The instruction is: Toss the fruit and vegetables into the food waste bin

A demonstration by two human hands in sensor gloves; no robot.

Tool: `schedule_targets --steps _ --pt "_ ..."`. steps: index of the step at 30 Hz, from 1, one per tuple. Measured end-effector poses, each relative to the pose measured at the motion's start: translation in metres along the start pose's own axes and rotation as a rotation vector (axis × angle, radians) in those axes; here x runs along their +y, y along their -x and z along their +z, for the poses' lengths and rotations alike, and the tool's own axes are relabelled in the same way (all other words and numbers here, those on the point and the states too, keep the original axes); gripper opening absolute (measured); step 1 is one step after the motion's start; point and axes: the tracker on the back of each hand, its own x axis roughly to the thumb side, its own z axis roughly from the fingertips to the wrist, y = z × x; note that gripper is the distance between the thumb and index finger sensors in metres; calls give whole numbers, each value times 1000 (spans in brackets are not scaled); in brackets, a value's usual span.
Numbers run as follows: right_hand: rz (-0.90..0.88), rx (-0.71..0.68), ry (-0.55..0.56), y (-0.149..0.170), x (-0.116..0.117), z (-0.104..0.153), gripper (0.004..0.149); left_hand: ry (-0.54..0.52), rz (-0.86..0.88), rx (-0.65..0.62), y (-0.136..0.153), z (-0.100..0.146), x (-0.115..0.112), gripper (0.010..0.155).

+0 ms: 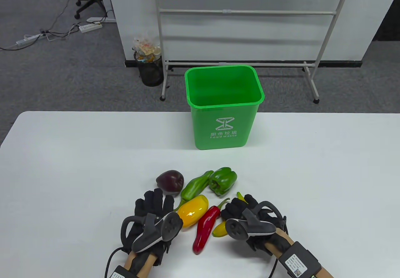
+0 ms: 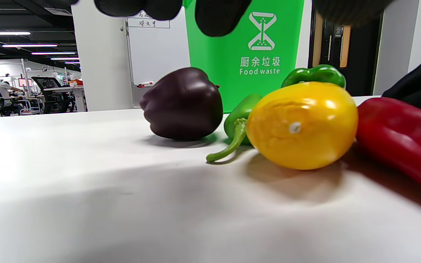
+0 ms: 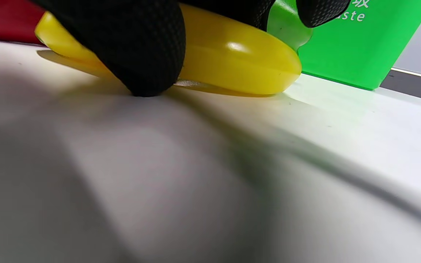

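Note:
The green food waste bin [image 1: 223, 109] stands open at the table's far middle. In front of it lie a purple pepper [image 1: 170, 181], a long green pepper [image 1: 195, 186], a green bell pepper [image 1: 222, 180], a fat yellow pepper [image 1: 192, 210] and a red chili [image 1: 206, 228]. My left hand [image 1: 153, 201] is open and empty, fingers spread just left of the yellow pepper [image 2: 302, 126]. My right hand [image 1: 239, 207] covers a yellow chili [image 1: 220, 229]. In the right wrist view its thumb [image 3: 141, 47] and fingers grip that chili [image 3: 232, 54], which lies on the table.
The white table [image 1: 78, 165] has bare surface left and right of the pile. On the floor behind it stand a whiteboard frame [image 1: 243, 11] and a black mesh waste basket [image 1: 151, 70]. The bin [image 2: 247, 44] rises right behind the vegetables.

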Motion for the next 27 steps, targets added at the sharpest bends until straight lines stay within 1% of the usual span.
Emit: schedule_targets --steps 9,15,19,22,24,25,26,27 --pt "16 -17 -24 -1 0 7 75 3 1 0 1 0 0 81" --pt "-20 -57 -44 -2 -2 25 75 5 -7 -2 1 -1 -1 81" --pt "-100 -89 -40 -7 -9 41 75 10 -7 0 2 -1 -2 81" --pt "-193 -127 -28 -13 -20 54 76 15 -10 -4 1 -2 -3 81" --pt "-308 -154 -29 -17 -29 61 76 17 -11 -6 0 -2 -3 81" --pt "-382 -162 -30 -17 -34 63 77 18 -11 -7 0 -2 -3 81" --pt "-493 -182 -32 -16 -39 65 77 19 -10 -7 0 -2 -3 81" --pt "-654 -212 -26 -15 -47 66 77 19 -9 -7 0 -2 -3 81"
